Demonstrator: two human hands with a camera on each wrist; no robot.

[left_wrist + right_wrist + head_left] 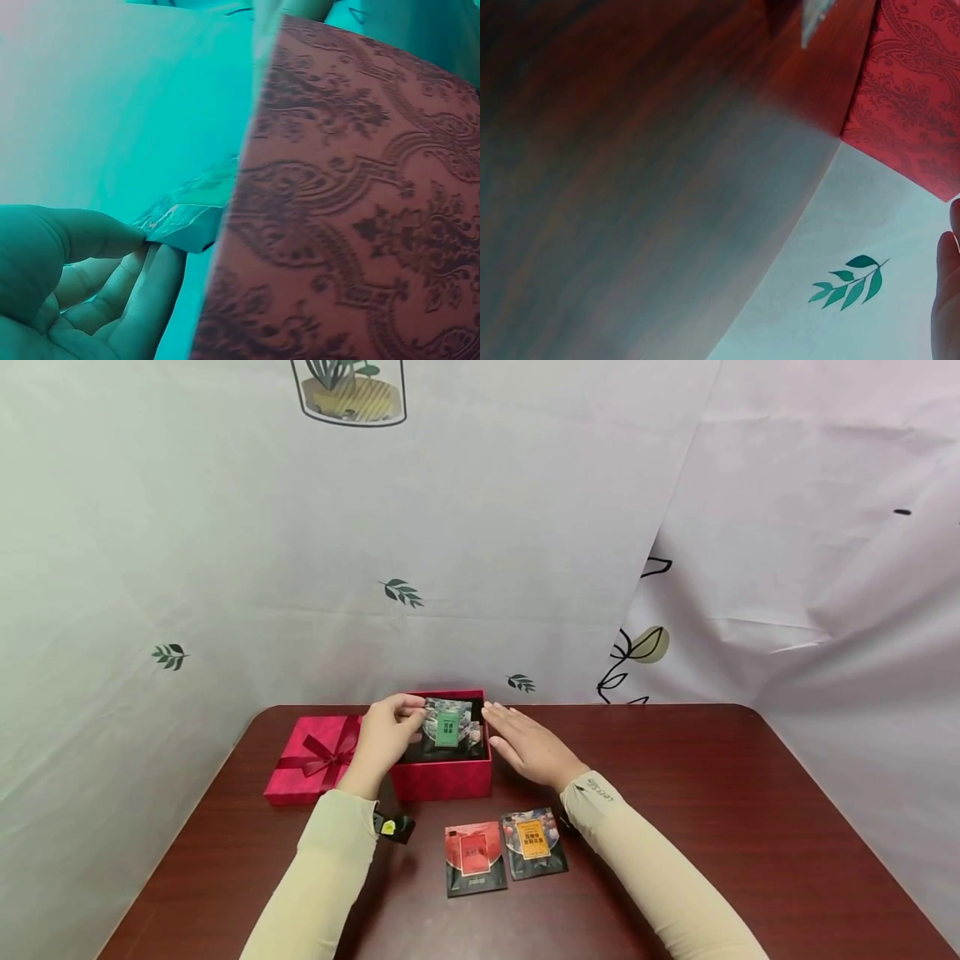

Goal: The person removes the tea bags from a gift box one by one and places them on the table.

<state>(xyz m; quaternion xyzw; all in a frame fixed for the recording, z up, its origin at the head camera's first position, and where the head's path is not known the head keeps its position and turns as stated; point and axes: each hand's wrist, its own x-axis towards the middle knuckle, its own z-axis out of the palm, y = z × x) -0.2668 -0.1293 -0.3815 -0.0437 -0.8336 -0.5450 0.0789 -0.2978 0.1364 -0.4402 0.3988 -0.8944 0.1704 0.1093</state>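
Observation:
A red patterned gift box (442, 782) stands uncovered near the back of the table. My left hand (384, 737) pinches the left edge of a black sachet with a green label (447, 727) over the box opening. In the left wrist view, thumb and fingers grip the sachet's edge (187, 225) beside the box's patterned wall (345, 195). My right hand (534, 748) lies along the box's right side, fingers straight, fingertips right at the rim. The right wrist view catches only fingers (946, 285) at the edge, close to the box corner (915, 90). Another dark packet is partly hidden behind the green-labelled sachet.
The red lid with a bow (313, 760) lies left of the box. In front are a red-labelled sachet (475, 858) and an orange-labelled sachet (534, 843). A small black item with a yellow mark (395, 827) shows by the left sleeve. A white cloth backdrop hangs behind the table.

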